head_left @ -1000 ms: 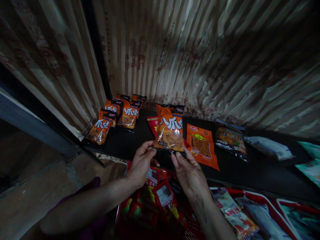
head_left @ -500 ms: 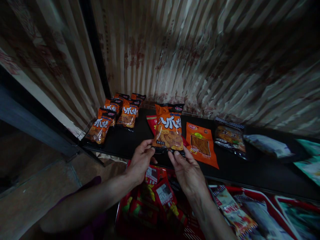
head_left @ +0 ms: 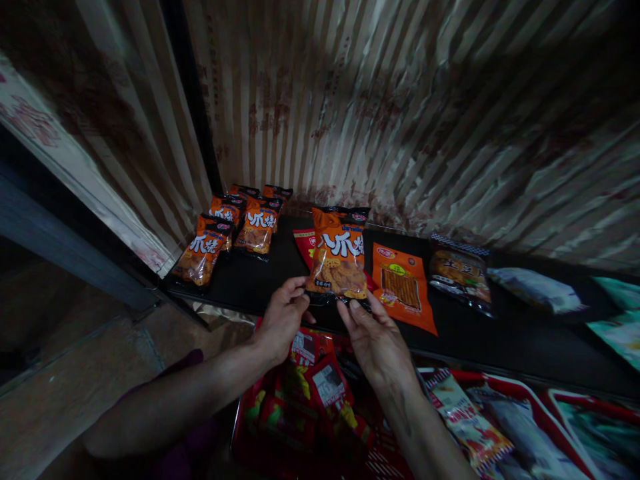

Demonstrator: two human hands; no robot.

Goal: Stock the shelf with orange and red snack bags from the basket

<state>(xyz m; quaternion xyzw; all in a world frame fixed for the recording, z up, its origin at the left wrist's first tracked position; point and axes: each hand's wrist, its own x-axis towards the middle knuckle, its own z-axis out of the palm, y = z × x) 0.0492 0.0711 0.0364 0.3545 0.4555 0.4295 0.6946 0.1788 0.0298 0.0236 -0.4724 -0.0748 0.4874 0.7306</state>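
Note:
Both my hands hold one orange snack packet [head_left: 340,257] with white lettering by its bottom edge, upright over the black shelf [head_left: 260,283]. My left hand [head_left: 283,317] pinches the lower left corner. My right hand [head_left: 373,337] pinches the lower right corner, fingers closed on the seam. Behind the held packet a red packet [head_left: 303,243] lies flat on the shelf. Several matching orange packets [head_left: 230,227] stand grouped at the shelf's left end.
On the shelf to the right lie a flat orange packet [head_left: 404,285], a dark packet [head_left: 460,272], a pale packet [head_left: 537,290] and a green one [head_left: 620,330]. Below the shelf, red baskets [head_left: 520,387] hold several more snack packets. Striped walls close in behind and at left.
The held orange packet and both hands have shifted slightly, staying over the shelf's front edge. The grip is unchanged.

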